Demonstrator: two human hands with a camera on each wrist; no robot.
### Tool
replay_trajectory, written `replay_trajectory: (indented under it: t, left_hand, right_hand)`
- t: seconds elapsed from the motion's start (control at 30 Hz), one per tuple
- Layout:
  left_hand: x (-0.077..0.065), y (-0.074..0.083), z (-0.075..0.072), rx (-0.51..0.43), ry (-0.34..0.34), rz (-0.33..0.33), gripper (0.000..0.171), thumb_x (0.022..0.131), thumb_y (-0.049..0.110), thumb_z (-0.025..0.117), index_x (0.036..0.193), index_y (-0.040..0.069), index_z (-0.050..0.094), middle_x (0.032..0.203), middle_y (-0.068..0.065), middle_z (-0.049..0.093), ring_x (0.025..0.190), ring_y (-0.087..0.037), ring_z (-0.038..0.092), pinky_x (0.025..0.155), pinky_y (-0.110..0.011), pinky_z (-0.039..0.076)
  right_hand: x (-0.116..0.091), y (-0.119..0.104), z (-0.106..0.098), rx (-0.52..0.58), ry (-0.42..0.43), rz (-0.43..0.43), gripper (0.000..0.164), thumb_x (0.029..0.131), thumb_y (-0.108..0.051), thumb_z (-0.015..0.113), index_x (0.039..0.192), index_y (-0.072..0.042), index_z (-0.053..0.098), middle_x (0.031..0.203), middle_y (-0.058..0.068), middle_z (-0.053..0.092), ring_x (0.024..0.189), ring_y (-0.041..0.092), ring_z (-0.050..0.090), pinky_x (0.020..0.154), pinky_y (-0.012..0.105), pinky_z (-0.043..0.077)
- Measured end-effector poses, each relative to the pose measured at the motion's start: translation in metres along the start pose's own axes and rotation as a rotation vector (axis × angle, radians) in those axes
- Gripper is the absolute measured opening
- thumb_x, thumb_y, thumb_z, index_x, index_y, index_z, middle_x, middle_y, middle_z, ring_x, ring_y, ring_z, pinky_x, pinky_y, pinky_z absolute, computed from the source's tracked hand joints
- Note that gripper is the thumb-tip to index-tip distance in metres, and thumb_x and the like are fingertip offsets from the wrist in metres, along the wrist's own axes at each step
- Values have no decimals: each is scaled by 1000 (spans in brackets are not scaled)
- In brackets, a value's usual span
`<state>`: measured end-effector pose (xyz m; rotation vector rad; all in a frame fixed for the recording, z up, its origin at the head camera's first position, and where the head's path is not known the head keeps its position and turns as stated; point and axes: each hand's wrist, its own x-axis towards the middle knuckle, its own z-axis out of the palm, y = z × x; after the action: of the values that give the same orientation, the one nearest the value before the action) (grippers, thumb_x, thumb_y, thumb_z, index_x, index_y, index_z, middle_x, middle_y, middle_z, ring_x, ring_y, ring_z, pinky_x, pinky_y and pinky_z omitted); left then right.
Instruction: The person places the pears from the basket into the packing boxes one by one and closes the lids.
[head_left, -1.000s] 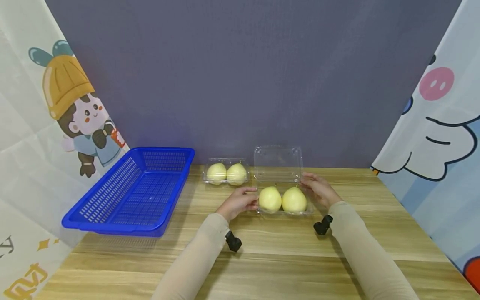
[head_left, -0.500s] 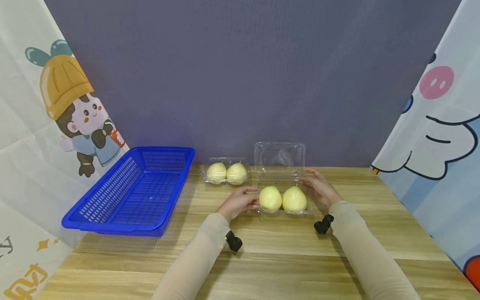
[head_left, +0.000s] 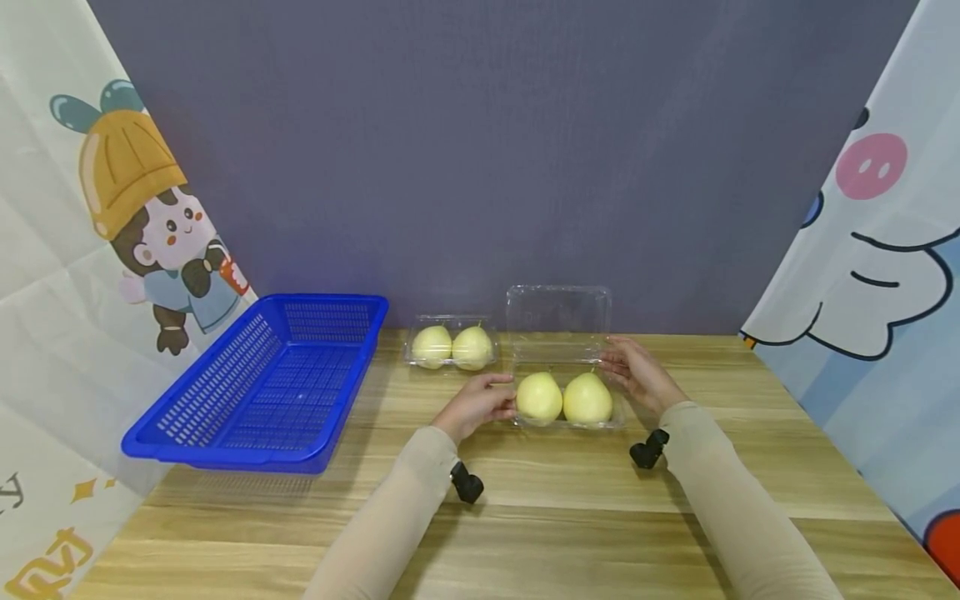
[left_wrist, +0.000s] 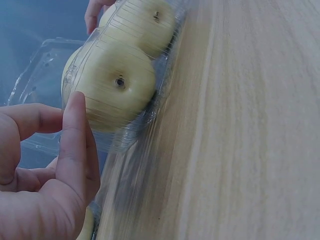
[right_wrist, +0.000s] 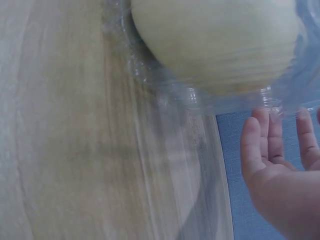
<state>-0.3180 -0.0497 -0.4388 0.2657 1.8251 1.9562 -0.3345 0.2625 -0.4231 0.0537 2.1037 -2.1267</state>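
Observation:
A clear plastic clamshell box (head_left: 567,423) with its lid (head_left: 558,310) raised at the back stands on the table. Inside it sit two pale yellow pears, the left pear (head_left: 539,397) and the right pear (head_left: 588,398), stems upward. My left hand (head_left: 476,406) is at the box's left side; in the left wrist view its fingertips (left_wrist: 75,102) touch the plastic beside the nearer pear (left_wrist: 112,85). At the right rear corner, near the lid's hinge, my right hand (head_left: 637,375) has its fingers extended, fingertips (right_wrist: 260,117) right at the plastic edge.
Behind and left stands a second clear box (head_left: 452,364), closed, with two more pears. A blue plastic basket (head_left: 326,457) is at the far left of the wooden table (head_left: 555,517). A grey panel (head_left: 480,167) rises along the back edge.
The lid has swung slightly further up and back since a second ago, and my right fingers have shifted a little upward beside it. The left hand and the pears stay in place.

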Motion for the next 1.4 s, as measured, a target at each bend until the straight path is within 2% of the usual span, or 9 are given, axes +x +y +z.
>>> replay_trajectory:
  t: [0.23,0.37,0.5,0.77,1.03,1.23,1.4]
  left_hand:
    - [0,0,1,-4,5,5,52,98,3,58,145,-8,40,91,-9,62,78,-14,62,76,-24,57]
    - [0,-1,1,-10,5,11,52,98,2,58,145,-9,40,90,-9,62,77,-13,62,75,-23,57]
    - [0,-2,1,-12,7,11,52,98,2,58,145,-8,41,90,-9,62,77,-13,62,75,-23,57]
    - [1,-2,1,-6,7,7,52,98,2,58,146,-8,41,90,-9,62,78,-13,62,77,-25,57]
    - [0,-2,2,-15,9,6,53,98,2,58,146,-8,40,90,-9,62,77,-14,62,77,-25,57]
    - [0,-2,1,-20,7,1,52,98,1,58,146,-8,40,90,-9,62,78,-13,62,78,-25,57]
    - [0,-2,1,-21,4,10,53,97,1,58,146,-9,40,90,-9,62,78,-13,61,78,-25,57]
  right_hand:
    - [-1,0,-2,29,17,-7,65,107,-50,34,150,-1,30,139,19,44,108,13,59,96,25,50]
    - [-4,0,-3,33,12,-10,58,104,-55,36,138,-8,41,142,22,40,111,15,58,103,31,47]
    - [-5,0,-4,35,1,-13,51,104,-56,38,129,-12,45,143,22,39,113,16,57,111,39,39]
    - [-7,-1,-3,49,3,-12,50,104,-53,39,127,-9,45,138,21,42,111,16,58,114,41,36]
    - [-9,-1,-2,58,-13,-12,39,110,-32,36,131,0,41,122,12,54,106,14,60,113,40,37]
    - [-10,-1,-3,34,-47,-22,40,109,-34,38,129,0,43,122,12,53,106,14,59,117,46,30]
    - [-12,-1,-3,46,-59,-17,39,109,-30,37,130,3,44,118,9,55,106,14,59,116,45,31]
